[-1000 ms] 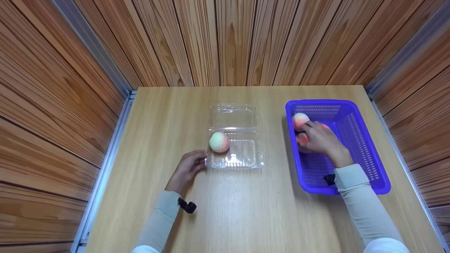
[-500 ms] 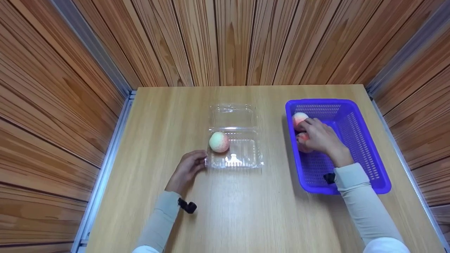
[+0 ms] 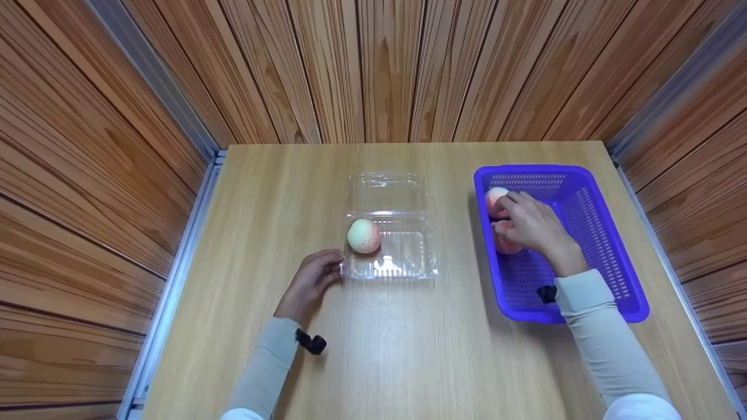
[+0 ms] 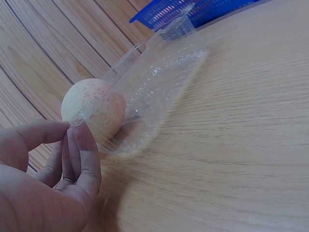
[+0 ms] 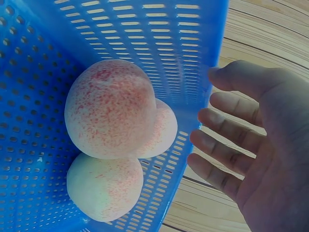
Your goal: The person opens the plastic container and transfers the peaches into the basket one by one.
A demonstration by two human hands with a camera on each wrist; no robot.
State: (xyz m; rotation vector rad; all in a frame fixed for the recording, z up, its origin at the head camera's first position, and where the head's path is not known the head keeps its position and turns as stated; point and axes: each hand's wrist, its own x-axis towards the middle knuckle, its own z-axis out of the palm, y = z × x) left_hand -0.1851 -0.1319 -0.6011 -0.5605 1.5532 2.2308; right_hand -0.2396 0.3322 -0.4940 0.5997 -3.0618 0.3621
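My left hand (image 3: 315, 274) pinches the near-left rim of an open clear plastic clamshell box (image 3: 402, 248) between thumb and fingertips, plain in the left wrist view. One pale pink-speckled peach (image 3: 363, 236) sits in the box's far left corner. Over the purple-blue basket (image 3: 636, 306), my right hand (image 3: 531, 227) is beside the peaches at its left wall. In the right wrist view its fingers are spread and loosely bent, and nothing lies in the palm. Three peaches show there: a large near one (image 5: 111, 108), one behind (image 5: 163, 130), and a greenish one (image 5: 104, 188).
The box's lid (image 3: 388, 192) lies folded back on the wooden table (image 3: 408, 356). Wood-panelled walls (image 3: 388, 70) enclose the back and sides. A black wrist camera (image 3: 315, 344) hangs under the left wrist.
My right hand has shifted slightly towards the back within the basket, and the orange-pink patch that showed behind it is now hidden. My left hand and the box have stayed put.
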